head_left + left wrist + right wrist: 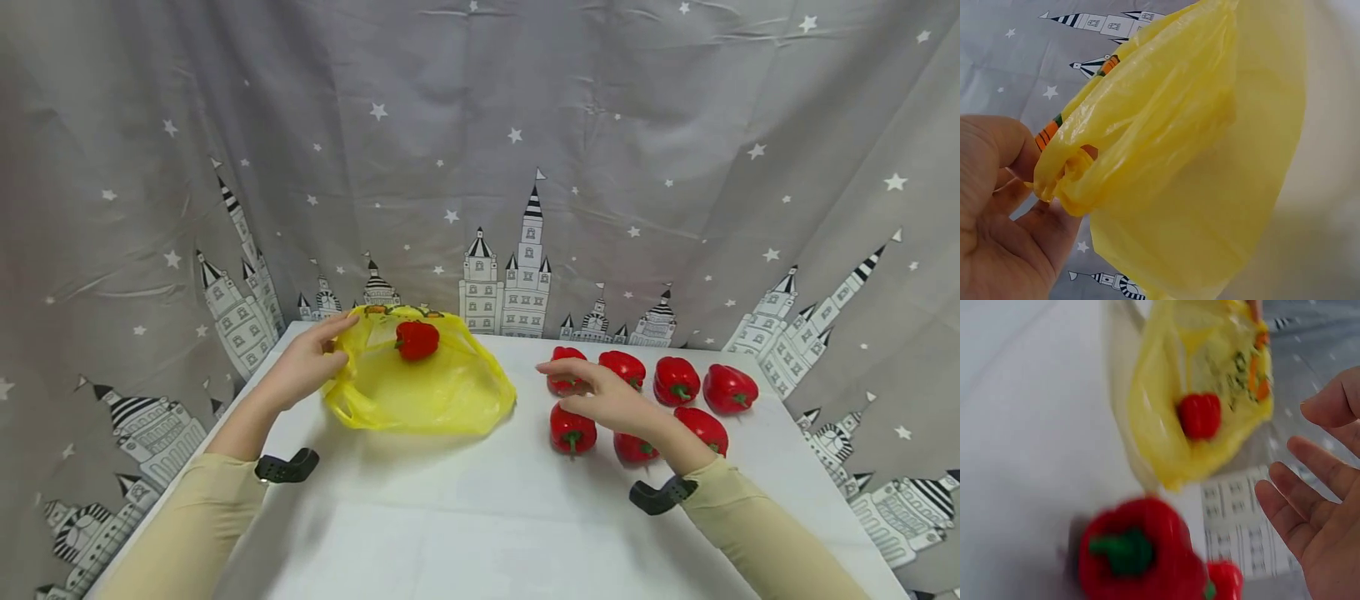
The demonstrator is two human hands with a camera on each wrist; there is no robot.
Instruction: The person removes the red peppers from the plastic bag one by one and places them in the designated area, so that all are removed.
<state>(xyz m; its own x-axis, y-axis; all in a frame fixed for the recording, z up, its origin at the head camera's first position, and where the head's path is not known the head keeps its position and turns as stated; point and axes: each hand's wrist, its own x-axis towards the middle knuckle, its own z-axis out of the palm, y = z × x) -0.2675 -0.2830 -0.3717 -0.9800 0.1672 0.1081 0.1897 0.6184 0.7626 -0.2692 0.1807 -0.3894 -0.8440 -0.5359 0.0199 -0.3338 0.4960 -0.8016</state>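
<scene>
A yellow plastic bag [427, 400] lies with its mouth spread, and one red bell pepper [417, 341] shows inside it. My left hand [309, 367] pinches the bag's gathered edge at its left side; the left wrist view shows the crumpled yellow film [1079, 181] between thumb and fingers. On the right, my right hand [600, 396] hovers over the bell peppers with its fingers extended. In the right wrist view this hand [1322, 506] holds nothing, and a bell pepper with a green stem [1141, 550] sits below and to its left, blurred.
Several red bell peppers stand in two rough rows on the white table [450, 533], among them one at the far right [729, 389]. My right arm partly hides the front row. A grey curtain [420, 167] with printed castles and stars hangs behind the table.
</scene>
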